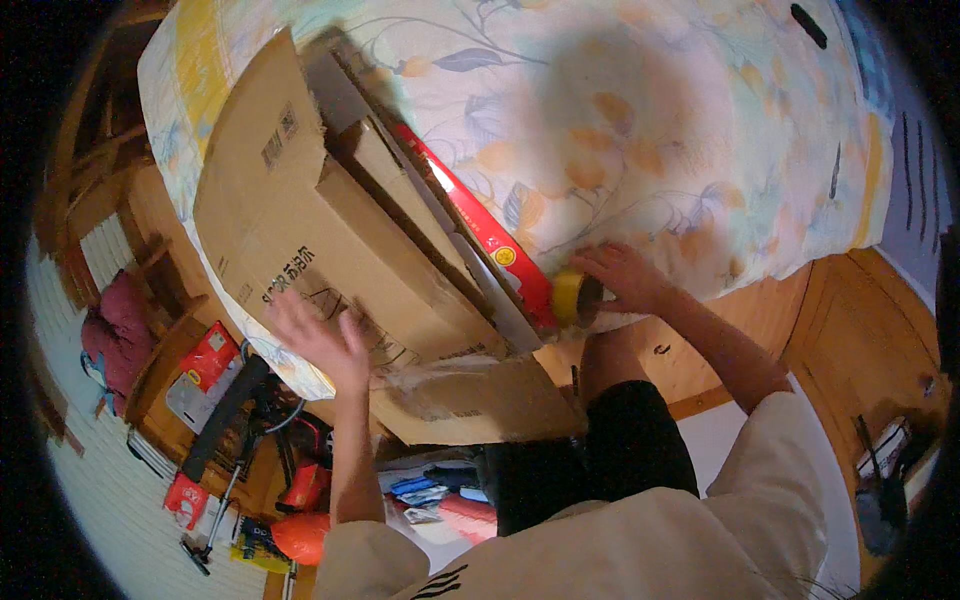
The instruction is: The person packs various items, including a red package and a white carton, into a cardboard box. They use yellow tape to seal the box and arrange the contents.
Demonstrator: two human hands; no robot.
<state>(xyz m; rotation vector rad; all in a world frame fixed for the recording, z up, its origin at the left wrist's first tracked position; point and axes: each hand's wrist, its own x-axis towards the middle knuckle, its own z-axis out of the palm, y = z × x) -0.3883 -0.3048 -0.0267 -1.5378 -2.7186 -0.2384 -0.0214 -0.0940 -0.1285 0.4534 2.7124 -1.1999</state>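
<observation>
A large brown cardboard box (405, 247) with printed writing lies tilted on a bed's floral cover, its flaps open. Inside it are cardboard inserts. Along the box's right side runs a red printed box (480, 217). My left hand (319, 337) is over the printed side of the cardboard box with its fingers spread; whether it touches the cardboard I cannot tell. At the lower end of the red box my right hand (619, 277) has its fingers around the edge of a roll of yellow tape (574, 298).
The floral bed cover (675, 150) spreads beyond the boxes. On the left are a wooden shelf, a dark red cushion (120, 337), an orange bag (301, 537) and a metal-tubed stand. Below the front flap sits a container of folded items (442, 495). A wooden cabinet (862, 330) stands at right.
</observation>
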